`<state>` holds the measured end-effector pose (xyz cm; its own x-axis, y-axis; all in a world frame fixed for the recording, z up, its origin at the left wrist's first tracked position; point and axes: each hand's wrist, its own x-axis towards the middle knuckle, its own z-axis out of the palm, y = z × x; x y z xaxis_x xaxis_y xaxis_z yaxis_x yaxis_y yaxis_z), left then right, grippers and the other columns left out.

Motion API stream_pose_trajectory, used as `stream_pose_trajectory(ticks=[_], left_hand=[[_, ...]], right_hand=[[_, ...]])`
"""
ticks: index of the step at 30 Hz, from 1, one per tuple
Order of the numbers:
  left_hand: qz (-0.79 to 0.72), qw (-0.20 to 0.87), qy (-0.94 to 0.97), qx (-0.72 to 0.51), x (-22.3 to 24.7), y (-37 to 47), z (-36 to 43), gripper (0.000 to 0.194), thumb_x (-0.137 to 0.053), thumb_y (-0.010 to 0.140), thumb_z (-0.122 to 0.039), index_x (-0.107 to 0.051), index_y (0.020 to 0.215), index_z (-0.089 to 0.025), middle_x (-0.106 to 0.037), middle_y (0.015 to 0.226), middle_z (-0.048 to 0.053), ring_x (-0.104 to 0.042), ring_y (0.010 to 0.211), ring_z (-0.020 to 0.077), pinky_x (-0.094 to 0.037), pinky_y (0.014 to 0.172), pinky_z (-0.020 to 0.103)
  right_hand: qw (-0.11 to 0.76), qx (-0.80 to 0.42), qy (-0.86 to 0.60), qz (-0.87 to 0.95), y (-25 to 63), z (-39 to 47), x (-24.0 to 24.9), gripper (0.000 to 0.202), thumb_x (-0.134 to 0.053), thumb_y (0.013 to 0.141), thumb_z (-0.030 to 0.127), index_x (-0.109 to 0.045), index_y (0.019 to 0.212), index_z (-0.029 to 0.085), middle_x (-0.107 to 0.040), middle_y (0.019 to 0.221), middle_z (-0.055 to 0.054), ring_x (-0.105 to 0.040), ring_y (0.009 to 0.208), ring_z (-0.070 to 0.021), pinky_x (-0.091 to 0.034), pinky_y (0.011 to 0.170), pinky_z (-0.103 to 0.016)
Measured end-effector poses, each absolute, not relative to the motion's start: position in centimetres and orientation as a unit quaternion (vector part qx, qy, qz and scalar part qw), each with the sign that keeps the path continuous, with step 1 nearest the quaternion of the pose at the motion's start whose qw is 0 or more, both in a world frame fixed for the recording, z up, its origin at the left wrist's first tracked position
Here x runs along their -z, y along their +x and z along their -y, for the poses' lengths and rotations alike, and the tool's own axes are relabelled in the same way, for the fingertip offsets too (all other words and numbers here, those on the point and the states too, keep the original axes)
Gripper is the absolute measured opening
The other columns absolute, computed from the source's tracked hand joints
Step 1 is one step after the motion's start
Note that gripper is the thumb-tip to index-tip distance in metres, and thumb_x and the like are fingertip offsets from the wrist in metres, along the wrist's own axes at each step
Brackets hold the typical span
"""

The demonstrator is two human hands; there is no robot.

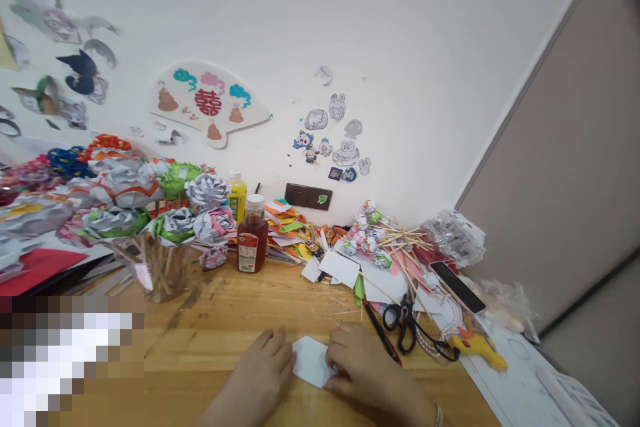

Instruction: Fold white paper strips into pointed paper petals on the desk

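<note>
Paper (310, 361) lies between your hands on the surface (215, 337), angular in outline and seemingly part-folded, though how much folding is left can't be told; your right hand (361, 365) has its grip closed on one edge, while your left hand (265, 368) curls by the other, its hold unclear. Paper flowers (127, 185) stand finished at left, and a pen (383, 332), scissors (403, 312) and glue gun (477, 349) crowd your right side.

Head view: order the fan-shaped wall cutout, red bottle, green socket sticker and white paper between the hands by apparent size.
Fan-shaped wall cutout
Red bottle, white paper: unsure, paper nearer, partly covered
Green socket sticker
</note>
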<state>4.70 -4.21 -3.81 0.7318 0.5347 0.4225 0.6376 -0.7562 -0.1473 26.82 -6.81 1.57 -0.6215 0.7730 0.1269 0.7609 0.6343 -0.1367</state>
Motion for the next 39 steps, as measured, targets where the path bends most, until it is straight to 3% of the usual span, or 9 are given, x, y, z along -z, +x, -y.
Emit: stream_pose_trajectory(ticks=[5,12,19,27,34,39], left_hand=[[0.318,0.138,-0.917,0.199,2.8,4.4,4.0,0.019,-0.049,0.089,-0.011,-0.060,0.075,-0.018,-0.062,0.074,0.001,-0.052,0.072,0.0189,-0.036,0.067,0.031],[0.314,0.163,-0.913,0.201,3.1,4.2,3.5,0.022,-0.048,0.088,-0.009,-0.059,0.072,-0.019,-0.061,0.071,0.000,-0.053,0.071,0.0188,-0.035,0.067,0.031],[0.307,0.174,-0.909,0.224,2.9,4.0,3.2,0.027,-0.044,0.090,-0.011,-0.059,0.069,-0.019,-0.061,0.071,0.000,-0.052,0.070,0.0179,-0.035,0.066,0.030],[0.301,0.160,-0.904,0.259,2.6,3.9,2.5,0.021,-0.060,0.083,-0.027,-0.056,0.064,-0.020,-0.059,0.066,-0.002,-0.049,0.065,0.0177,-0.031,0.061,0.029],[0.310,0.177,-0.905,0.233,2.1,4.1,2.7,0.016,-0.055,0.083,-0.013,-0.055,0.069,-0.020,-0.059,0.070,-0.002,-0.051,0.065,0.0178,-0.033,0.062,0.029],[0.351,0.090,-0.911,0.194,1.6,4.1,3.2,0.011,-0.056,0.080,-0.012,-0.057,0.072,-0.020,-0.059,0.076,0.000,-0.052,0.070,0.0180,-0.037,0.065,0.029]], right_hand=[[0.109,0.001,-0.440,0.891,26.8,6.2,-1.6,0.013,-0.060,0.081,0.027,-0.058,0.092,0.020,-0.062,0.091,-0.005,-0.052,0.085,-0.0208,-0.036,0.073,-0.030],[0.108,0.053,-0.426,0.897,26.8,5.5,-0.7,0.008,-0.052,0.083,0.016,-0.060,0.082,0.017,-0.062,0.082,-0.005,-0.052,0.080,-0.0196,-0.036,0.072,-0.030],[0.125,0.060,-0.410,0.901,27.0,5.0,0.2,0.009,-0.058,0.085,0.023,-0.062,0.078,0.019,-0.061,0.079,-0.002,-0.052,0.078,-0.0173,-0.035,0.067,-0.027],[0.167,0.160,-0.366,0.901,27.3,4.4,2.0,0.020,-0.048,0.091,0.020,-0.058,0.074,0.017,-0.056,0.070,-0.002,-0.048,0.070,-0.0162,-0.032,0.063,-0.027],[0.164,0.103,-0.417,0.888,26.5,5.3,0.7,0.013,-0.046,0.089,0.016,-0.057,0.081,0.018,-0.058,0.078,-0.003,-0.049,0.078,-0.0181,-0.034,0.071,-0.029],[0.185,0.047,-0.443,0.876,26.0,5.8,0.5,0.005,-0.056,0.083,0.021,-0.057,0.078,0.019,-0.058,0.082,-0.003,-0.049,0.081,-0.0191,-0.034,0.074,-0.031]])
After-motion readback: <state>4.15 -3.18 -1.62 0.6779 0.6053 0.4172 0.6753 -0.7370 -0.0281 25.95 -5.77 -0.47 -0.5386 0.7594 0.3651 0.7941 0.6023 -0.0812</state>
